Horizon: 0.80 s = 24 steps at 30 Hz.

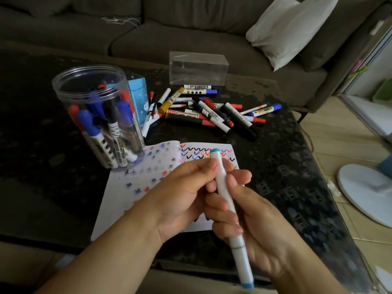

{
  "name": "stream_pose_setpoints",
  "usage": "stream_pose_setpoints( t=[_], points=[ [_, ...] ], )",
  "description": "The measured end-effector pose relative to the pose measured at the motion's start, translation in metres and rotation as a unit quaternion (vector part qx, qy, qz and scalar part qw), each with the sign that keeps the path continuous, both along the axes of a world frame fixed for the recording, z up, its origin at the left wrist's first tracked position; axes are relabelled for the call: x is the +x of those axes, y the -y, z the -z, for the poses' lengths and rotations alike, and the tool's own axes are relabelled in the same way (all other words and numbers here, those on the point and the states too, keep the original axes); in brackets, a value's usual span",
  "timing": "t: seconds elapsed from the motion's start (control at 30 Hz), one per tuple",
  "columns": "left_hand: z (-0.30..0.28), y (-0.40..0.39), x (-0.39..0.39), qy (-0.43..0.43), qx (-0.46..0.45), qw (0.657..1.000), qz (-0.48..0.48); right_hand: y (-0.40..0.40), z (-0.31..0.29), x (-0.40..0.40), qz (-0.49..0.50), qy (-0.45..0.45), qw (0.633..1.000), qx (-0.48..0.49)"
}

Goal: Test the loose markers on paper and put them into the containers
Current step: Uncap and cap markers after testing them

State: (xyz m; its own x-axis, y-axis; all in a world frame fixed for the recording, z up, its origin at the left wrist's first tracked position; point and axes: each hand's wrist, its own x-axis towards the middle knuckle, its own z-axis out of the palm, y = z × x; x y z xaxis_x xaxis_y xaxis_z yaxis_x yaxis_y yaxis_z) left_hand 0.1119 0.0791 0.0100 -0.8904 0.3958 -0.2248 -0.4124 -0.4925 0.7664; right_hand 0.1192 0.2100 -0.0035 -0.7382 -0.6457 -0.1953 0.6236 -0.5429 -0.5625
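Marker: our white marker (pixel 228 200) with light-blue ends sits above the paper (pixel 135 183), upper end pointing away from us.
Left hand (pixel 186 194): fingers curled, pinching its upper part.
Right hand (pixel 252 217): fingers wrapped round its middle.
Containers: our clear jar (pixel 99 115) of markers touches the paper's far-left corner; the clear box (pixel 198 67) is beyond.
In between: the loose marker pile (pixel 210 111), on the dark table (pixel 286 166).
Around: sofa (pixel 169 39), white pillow (pixel 290 28).

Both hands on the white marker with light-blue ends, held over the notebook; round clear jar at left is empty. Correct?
Not quite. The head view shows the round clear plastic jar already holds many blue, red and black capped markers. The rest stands: left hand and right hand both grip the white marker with light-blue ends over the open scribbled notebook.
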Motion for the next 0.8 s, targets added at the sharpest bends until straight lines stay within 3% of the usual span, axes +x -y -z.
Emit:
stream_pose_setpoints(
  t=[0.1, 0.2, 0.33, 0.57, 0.63, 0.67, 0.7, 0.73, 0.77, 0.8],
  points=[
    [0.002, -0.006, 0.001, -0.006, -0.045, 0.998, -0.037, 0.004, 0.001, 0.004, 0.072, -0.067, 0.982, 0.163],
    [0.009, -0.015, 0.0, 0.0, -0.069, 0.994, -0.09, 0.002, 0.006, 0.005, 0.116, -0.17, 0.92, 0.334],
    [0.019, -0.026, -0.001, 0.007, -0.099, 0.985, -0.141, -0.005, 0.016, 0.005, 0.141, -0.374, 0.695, 0.598],
    [0.036, -0.044, -0.002, 0.029, -0.152, 0.969, -0.19, -0.012, 0.027, 0.006, 0.171, -0.425, 0.613, 0.644],
    [0.034, -0.044, -0.002, 0.021, -0.135, 0.978, -0.159, -0.015, 0.024, 0.006, 0.161, -0.401, 0.635, 0.64],
    [0.031, -0.042, -0.001, 0.009, -0.113, 0.985, -0.127, -0.017, 0.02, 0.006, 0.15, -0.357, 0.689, 0.613],
    [0.027, -0.04, 0.0, -0.004, -0.082, 0.992, -0.091, -0.021, 0.015, 0.006, 0.134, -0.283, 0.782, 0.54],
    [0.022, -0.038, 0.003, -0.013, -0.046, 0.997, -0.053, -0.026, 0.008, 0.008, 0.114, -0.191, 0.878, 0.424],
    [0.017, -0.036, 0.007, -0.013, -0.009, 1.0, -0.019, -0.03, 0.003, 0.009, 0.083, -0.095, 0.95, 0.287],
    [0.013, -0.035, 0.013, -0.012, 0.021, 1.0, 0.002, -0.033, -0.006, 0.014, 0.046, -0.024, 0.984, 0.172]
  ],
)
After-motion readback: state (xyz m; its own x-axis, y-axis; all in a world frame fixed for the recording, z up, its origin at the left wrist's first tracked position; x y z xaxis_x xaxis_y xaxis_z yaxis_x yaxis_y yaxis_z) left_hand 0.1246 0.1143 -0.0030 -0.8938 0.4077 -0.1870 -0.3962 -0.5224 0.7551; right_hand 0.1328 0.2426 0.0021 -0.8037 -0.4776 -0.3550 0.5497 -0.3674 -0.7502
